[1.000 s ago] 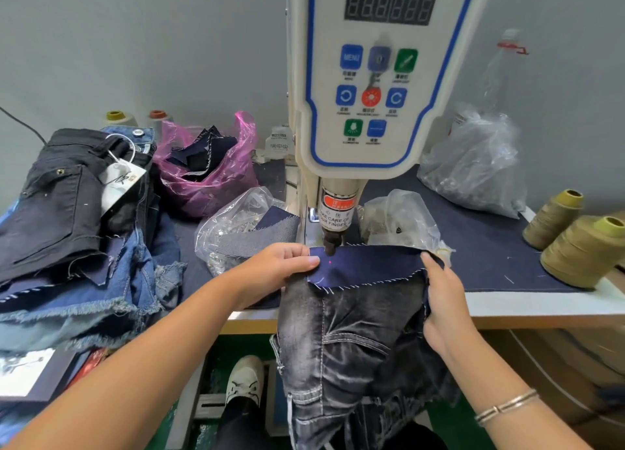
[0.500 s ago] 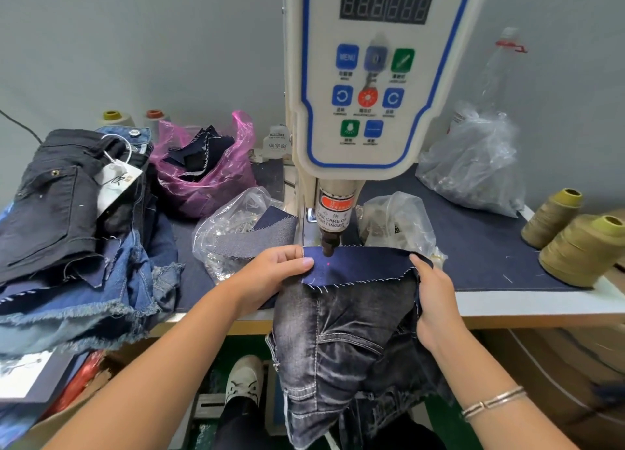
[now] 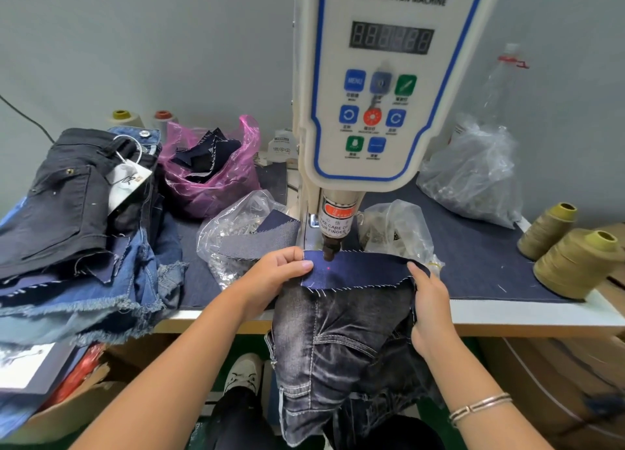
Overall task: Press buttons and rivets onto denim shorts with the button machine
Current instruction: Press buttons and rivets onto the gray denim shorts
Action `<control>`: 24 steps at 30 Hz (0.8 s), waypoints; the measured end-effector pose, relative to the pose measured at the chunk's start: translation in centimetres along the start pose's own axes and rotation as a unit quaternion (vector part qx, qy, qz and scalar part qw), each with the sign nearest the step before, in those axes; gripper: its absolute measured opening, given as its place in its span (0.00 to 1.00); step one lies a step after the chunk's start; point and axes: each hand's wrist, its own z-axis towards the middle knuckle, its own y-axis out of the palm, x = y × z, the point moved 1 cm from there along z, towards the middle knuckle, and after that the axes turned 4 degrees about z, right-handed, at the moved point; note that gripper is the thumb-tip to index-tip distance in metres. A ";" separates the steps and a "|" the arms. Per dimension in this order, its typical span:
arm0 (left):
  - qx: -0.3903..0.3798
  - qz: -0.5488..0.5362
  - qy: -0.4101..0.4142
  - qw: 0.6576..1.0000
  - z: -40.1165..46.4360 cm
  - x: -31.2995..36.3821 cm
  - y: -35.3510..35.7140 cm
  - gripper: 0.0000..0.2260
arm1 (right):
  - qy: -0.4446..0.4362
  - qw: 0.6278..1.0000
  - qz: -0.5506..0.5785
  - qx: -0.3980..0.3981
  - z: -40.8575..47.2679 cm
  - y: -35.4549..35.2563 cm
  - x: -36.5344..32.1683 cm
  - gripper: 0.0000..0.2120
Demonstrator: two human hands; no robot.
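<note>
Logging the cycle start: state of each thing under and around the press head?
left hand: pinches the left end of the strip
right hand: grips the strip's right end
dark blue strip: flat under the punch, red laser dot on it
punch: at the strip's far edge
grey shorts: hang off the table edge
display: unreadable

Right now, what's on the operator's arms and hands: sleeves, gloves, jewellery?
Both forearms are bare as far as the frame shows: no sleeves in view. No gloves on the left hand or the right hand, and no rings show. The right wrist carries a thin silver-coloured bangle, apparently two slim bands joined by a small clasp. The left wrist shows nothing worn. Fingernails look short and unpainted.
</note>
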 end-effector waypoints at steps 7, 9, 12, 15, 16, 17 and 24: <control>0.001 -0.001 0.015 1.000 0.0 0.0 0.1 0.09 | 0.001 1.000 0.009 0.001 0.1 0.0 0.0 0.08; 0.007 0.000 0.014 1.000 -0.1 0.0 0.0 0.14 | 0.001 1.000 0.013 0.002 0.1 0.0 -0.1 0.08; 0.003 0.003 0.015 1.000 0.0 0.0 -0.1 0.12 | 0.003 1.000 0.017 0.001 0.0 0.1 -0.1 0.05; 0.003 0.002 0.018 1.000 0.0 0.0 -0.1 0.09 | 0.003 1.000 0.021 0.001 0.0 0.0 -0.1 0.05; 0.003 -0.001 0.019 1.000 0.0 0.0 -0.1 0.09 | 0.001 1.000 0.021 -0.001 0.0 0.0 -0.1 0.05; 0.003 -0.001 0.020 1.000 0.0 0.0 -0.2 0.09 | -0.002 1.000 0.022 -0.002 0.1 0.0 -0.1 0.05; 0.000 -0.010 0.031 0.999 -0.1 0.1 -0.2 0.07 | -0.013 1.000 0.025 -0.010 0.0 -0.1 0.1 0.10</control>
